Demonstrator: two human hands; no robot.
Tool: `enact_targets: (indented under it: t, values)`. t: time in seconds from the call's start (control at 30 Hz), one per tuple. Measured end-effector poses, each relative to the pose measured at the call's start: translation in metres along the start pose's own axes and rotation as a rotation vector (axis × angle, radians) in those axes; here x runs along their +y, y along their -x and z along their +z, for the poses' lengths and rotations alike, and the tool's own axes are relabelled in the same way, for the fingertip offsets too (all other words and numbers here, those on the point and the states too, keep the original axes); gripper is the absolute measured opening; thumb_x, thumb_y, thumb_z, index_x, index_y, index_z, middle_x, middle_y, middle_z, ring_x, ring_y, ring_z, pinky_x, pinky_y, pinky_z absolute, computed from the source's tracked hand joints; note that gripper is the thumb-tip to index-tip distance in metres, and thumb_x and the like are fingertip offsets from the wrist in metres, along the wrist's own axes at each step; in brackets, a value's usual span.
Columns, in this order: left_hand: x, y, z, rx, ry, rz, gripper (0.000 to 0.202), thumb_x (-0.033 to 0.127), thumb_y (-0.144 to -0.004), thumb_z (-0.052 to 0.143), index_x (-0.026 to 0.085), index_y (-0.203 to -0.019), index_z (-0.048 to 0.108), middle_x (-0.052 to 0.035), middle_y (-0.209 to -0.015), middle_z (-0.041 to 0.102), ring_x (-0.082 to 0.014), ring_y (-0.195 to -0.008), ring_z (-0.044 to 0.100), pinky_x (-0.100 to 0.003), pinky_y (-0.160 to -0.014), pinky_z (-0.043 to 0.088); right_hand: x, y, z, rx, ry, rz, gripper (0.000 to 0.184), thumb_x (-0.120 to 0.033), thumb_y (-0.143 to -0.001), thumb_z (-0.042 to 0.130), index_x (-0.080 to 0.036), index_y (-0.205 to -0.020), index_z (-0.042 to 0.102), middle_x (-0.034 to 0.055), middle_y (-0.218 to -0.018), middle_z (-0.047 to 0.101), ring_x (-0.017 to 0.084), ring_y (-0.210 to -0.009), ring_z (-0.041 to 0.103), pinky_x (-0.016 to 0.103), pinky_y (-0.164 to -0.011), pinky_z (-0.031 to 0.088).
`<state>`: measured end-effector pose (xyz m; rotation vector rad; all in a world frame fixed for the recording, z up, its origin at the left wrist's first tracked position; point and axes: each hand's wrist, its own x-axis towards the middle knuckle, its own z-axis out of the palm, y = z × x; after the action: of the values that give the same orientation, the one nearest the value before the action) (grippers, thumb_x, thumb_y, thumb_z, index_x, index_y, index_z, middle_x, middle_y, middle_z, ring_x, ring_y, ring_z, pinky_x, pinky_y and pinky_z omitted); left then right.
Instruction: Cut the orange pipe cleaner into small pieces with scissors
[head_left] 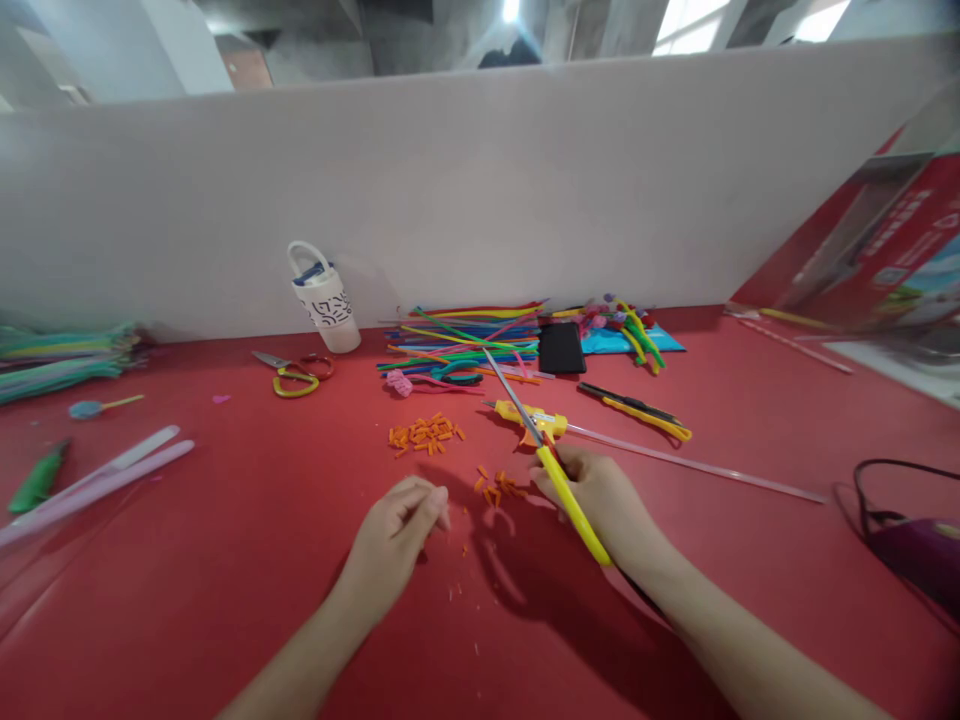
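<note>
right hand (606, 497) grasps the scissors (559, 480) by the yellow handle, blades pointing away — presumably to keep the tips clear of the fingers. left hand (399, 525) is curled near the small orange pile (500, 484); cannot tell whether it pinches anything. large orange pile (426, 434) lies apart — likely to avoid mixing. blades cross the view of the glue gun (553, 424).

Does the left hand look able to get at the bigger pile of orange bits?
Probably yes: the bigger pile of orange bits lies just beyond the left hand, with only red table showing between them. The scissors in the right hand are off to the right.
</note>
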<state>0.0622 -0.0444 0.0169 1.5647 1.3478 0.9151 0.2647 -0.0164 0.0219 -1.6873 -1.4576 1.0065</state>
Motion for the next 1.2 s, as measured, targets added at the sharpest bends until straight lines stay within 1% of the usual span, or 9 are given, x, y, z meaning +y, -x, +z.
enact_targets:
  t: [0.17,0.23,0.27,0.43,0.57,0.73,0.97,1.07,1.2]
  values:
    - [-0.011,-0.010,-0.009,0.093,-0.054,-0.041,0.008,0.027,-0.076,0.046,0.019,-0.076,0.048,0.0041,-0.059,0.044,-0.0097,-0.048,0.042,-0.020,-0.046,0.034,0.001,0.001,0.000,-0.022,-0.080,-0.025,0.019,-0.034,-0.065,0.045,-0.017,-0.069,0.050,-0.0065,-0.044,0.041,0.008,-0.038,0.038,0.021,-0.038,0.027]
    - [-0.017,-0.017,-0.016,0.120,-0.179,0.004,0.012,0.025,-0.076,0.046,0.019,-0.086,0.047,0.0028,-0.064,0.049,-0.0113,-0.053,0.047,-0.021,-0.050,0.037,-0.001,0.002,0.000,-0.032,-0.099,-0.033,0.018,-0.035,-0.065,0.044,-0.018,-0.068,0.049,-0.0076,-0.041,0.038,0.008,-0.036,0.036,0.021,-0.037,0.027]
    - [-0.020,-0.021,-0.019,0.120,-0.301,0.050,0.012,0.025,-0.076,0.044,0.019,-0.085,0.049,0.0011,-0.068,0.051,-0.0123,-0.057,0.049,-0.023,-0.054,0.040,-0.002,0.003,0.000,-0.033,-0.102,-0.036,0.018,-0.036,-0.065,0.044,-0.018,-0.067,0.048,-0.0080,-0.040,0.037,0.008,-0.035,0.035,0.021,-0.036,0.027]
    - [-0.028,-0.037,-0.032,0.120,-0.479,0.120,0.017,0.021,-0.076,0.042,0.017,-0.083,0.057,-0.0043,-0.085,0.056,-0.0161,-0.077,0.052,-0.029,-0.075,0.039,-0.003,0.004,0.005,-0.017,-0.055,-0.060,0.019,-0.037,-0.064,0.046,-0.020,-0.058,0.042,-0.0080,-0.041,0.034,0.008,-0.037,0.034,0.021,-0.037,0.023]
    - [-0.026,-0.049,-0.029,0.071,-0.586,0.162,0.021,0.017,-0.075,0.042,0.018,-0.086,0.059,-0.0046,-0.086,0.055,-0.0177,-0.083,0.052,-0.029,-0.079,0.037,-0.002,0.007,0.007,0.012,0.008,-0.107,0.026,-0.037,-0.062,0.050,-0.021,-0.050,0.033,-0.0084,-0.044,0.027,0.007,-0.042,0.027,0.021,-0.040,0.017]
    - [-0.025,-0.069,-0.024,0.081,-0.644,0.145,0.013,0.016,-0.073,0.046,0.017,-0.072,0.058,-0.0063,-0.083,0.053,-0.0201,-0.081,0.052,-0.033,-0.079,0.036,-0.003,0.009,0.009,0.024,0.057,-0.146,0.028,-0.037,-0.062,0.050,-0.021,-0.049,0.031,-0.0083,-0.044,0.026,0.007,-0.043,0.025,0.022,-0.041,0.015]
    - [-0.022,-0.071,-0.023,0.128,-0.447,0.101,0.012,0.014,-0.070,0.048,0.018,-0.059,0.049,-0.0041,-0.074,0.052,-0.0193,-0.079,0.052,-0.032,-0.077,0.036,-0.002,0.007,0.012,0.046,0.053,-0.167,0.027,-0.034,-0.063,0.050,-0.021,-0.050,0.030,-0.0079,-0.046,0.025,0.008,-0.045,0.025,0.022,-0.042,0.016]
    - [-0.018,-0.058,-0.020,0.119,-0.253,0.054,0.008,0.019,-0.072,0.045,0.019,-0.064,0.047,-0.0011,-0.067,0.052,-0.0153,-0.064,0.053,-0.028,-0.063,0.040,-0.004,0.010,0.014,0.026,0.024,-0.172,0.027,-0.034,-0.063,0.050,-0.021,-0.049,0.031,-0.0078,-0.046,0.025,0.008,-0.045,0.025,0.022,-0.042,0.017]
    - [-0.011,-0.033,-0.004,0.003,0.070,-0.039,0.009,0.026,-0.073,0.046,0.017,-0.072,0.045,0.0019,-0.056,0.052,-0.0119,-0.048,0.053,-0.023,-0.048,0.040,-0.007,0.016,0.020,-0.065,-0.040,-0.179,0.022,-0.033,-0.062,0.052,-0.020,-0.050,0.038,-0.0071,-0.046,0.032,0.008,-0.044,0.031,0.020,-0.041,0.022]
